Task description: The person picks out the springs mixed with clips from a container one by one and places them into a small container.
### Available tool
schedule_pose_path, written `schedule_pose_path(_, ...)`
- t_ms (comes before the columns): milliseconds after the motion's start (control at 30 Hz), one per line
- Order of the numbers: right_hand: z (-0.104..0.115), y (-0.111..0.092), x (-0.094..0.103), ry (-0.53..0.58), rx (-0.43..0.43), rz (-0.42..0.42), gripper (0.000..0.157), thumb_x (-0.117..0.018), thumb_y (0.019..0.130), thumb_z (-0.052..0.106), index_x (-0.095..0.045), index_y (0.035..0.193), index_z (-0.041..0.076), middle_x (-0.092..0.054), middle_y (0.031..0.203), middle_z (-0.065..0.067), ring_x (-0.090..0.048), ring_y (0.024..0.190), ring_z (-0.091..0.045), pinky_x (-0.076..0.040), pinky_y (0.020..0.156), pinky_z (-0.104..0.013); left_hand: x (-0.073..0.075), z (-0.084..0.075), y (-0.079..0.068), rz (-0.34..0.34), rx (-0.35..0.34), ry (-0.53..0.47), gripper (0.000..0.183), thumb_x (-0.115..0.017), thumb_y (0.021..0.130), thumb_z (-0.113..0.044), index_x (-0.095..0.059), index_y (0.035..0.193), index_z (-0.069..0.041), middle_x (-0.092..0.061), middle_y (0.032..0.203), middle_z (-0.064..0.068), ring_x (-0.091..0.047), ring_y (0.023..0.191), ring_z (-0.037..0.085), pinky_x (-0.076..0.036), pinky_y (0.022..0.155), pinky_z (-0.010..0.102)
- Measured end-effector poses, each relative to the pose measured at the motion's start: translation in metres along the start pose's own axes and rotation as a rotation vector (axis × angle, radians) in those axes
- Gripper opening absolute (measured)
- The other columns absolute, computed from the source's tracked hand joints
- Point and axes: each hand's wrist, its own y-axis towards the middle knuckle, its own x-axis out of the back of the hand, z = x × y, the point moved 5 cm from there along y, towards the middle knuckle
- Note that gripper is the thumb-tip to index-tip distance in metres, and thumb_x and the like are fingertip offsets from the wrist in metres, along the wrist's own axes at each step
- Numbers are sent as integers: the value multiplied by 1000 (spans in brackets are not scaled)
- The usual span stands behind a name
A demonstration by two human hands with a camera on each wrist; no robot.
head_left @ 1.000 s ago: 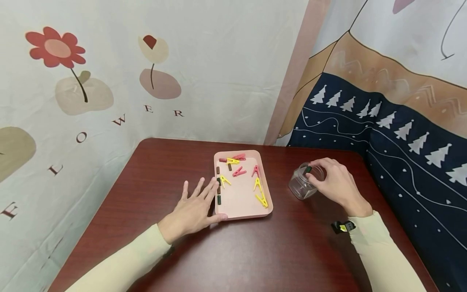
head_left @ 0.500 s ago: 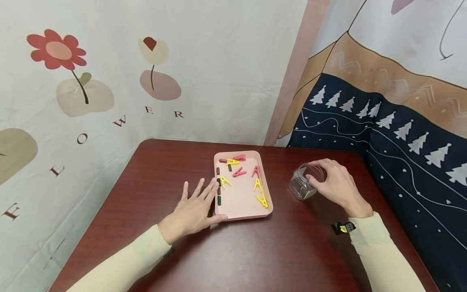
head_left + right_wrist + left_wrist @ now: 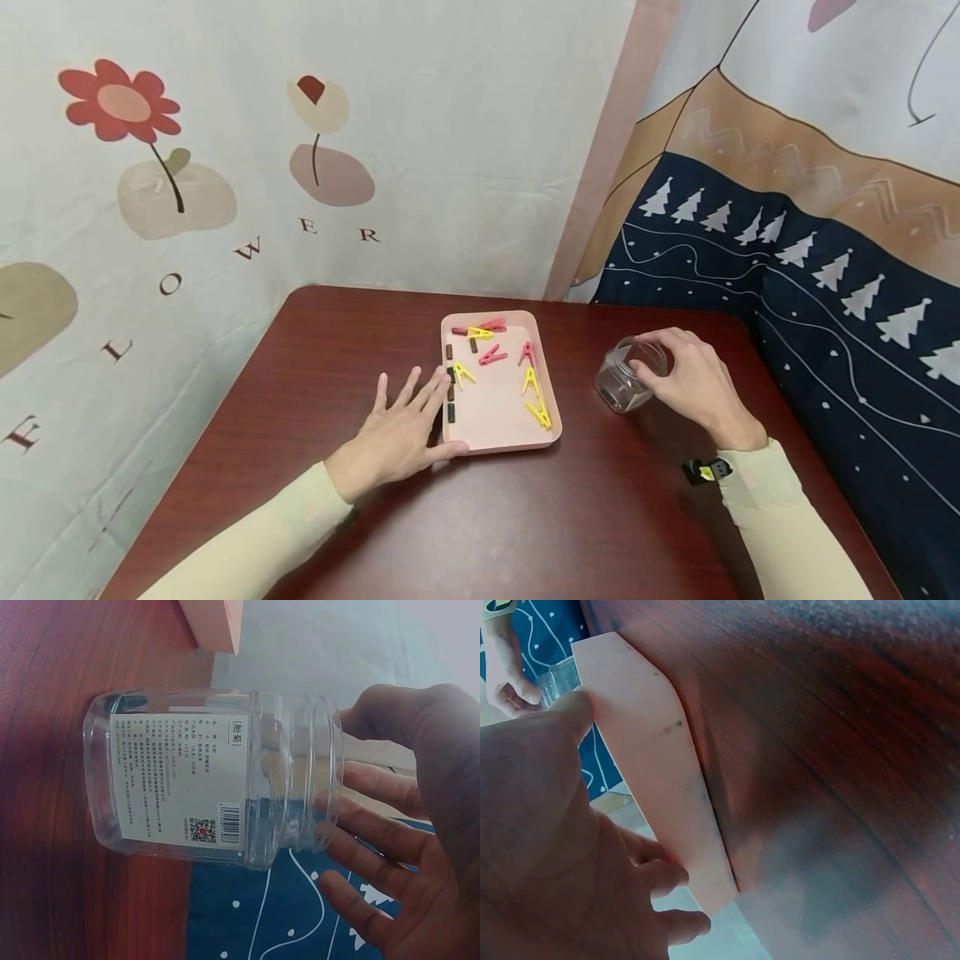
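Note:
A clear plastic jar with a white printed label stands right of the tray. My right hand hovers at its open mouth, thumb and fingers parted around the rim with nothing between them. Inside, a small dark green ribbed piece lies at the jar's bottom. My left hand rests with spread fingers along the left side of a pink tray, its thumb by the near corner. In the tray lie yellow clothespins, pink clothespins and several small ribbed pieces in dark green, brown and red.
The tray and jar share a dark red-brown wooden table. Behind it hangs a pale flower-printed cloth, and a navy tree-patterned cloth runs along the right side. A black and yellow device is strapped at the right wrist.
The dark green ribbed piece left the right fingers at the jar's mouth and now lies inside the jar. Both hands have stayed nearly in place.

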Motion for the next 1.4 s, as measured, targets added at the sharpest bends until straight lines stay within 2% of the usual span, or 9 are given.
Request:
schedule_pose_path(467, 6, 1, 2, -2, 36, -40, 39, -90, 100, 26, -84, 137, 14, -81, 139, -18, -75, 123, -43, -66, 99, -72, -1, 0, 1, 3, -8, 4, 113, -63, 108, -81, -26, 186, -8, -22, 197, 9, -21, 182, 49, -9, 138, 89)
schedule_pose_path(600, 11, 2, 0, 3, 50, -44, 38, -90, 99, 24, -84, 136, 13, -81, 139, -19, -71, 127, -44, -55, 112, -74, -1, 1, 1, 5, -5, -2, 113, -63, 108, -81, -25, 187, -9, -21, 197, 9, -19, 183, 49, -7, 139, 89)
schedule_pose_path(733, 17, 3, -3, 7, 56, -42, 39, -90, 98, 23, -83, 136, 14, -80, 140, -19, -68, 129, -42, -44, 119, -74, -1, 2, 2, 3, -4, -5, 113, -63, 108, -81, -25, 187, -9, -21, 197, 9, -19, 183, 49, -6, 139, 89)
schedule_pose_path(1100, 40, 9, -15, -2, 116, -45, 39, -90, 99, 22, -83, 136, 14, -81, 141, -15, -70, 131, -40, -45, 120, -72, -2, 3, 2, -2, -9, -11, 113, -64, 108, -80, -26, 186, -9, -21, 197, 9, -20, 182, 49, -8, 138, 89)
schedule_pose_path(1400, 60, 13, -24, -2, 139, -14, 39, -89, 100, 29, -83, 137, 17, -81, 142, -11, -70, 132, -36, -46, 123, -67, -1, 3, 1, 4, -9, -17, 113, -64, 108, -80, -25, 186, -9, -21, 197, 9, -19, 183, 49, -6, 139, 89)
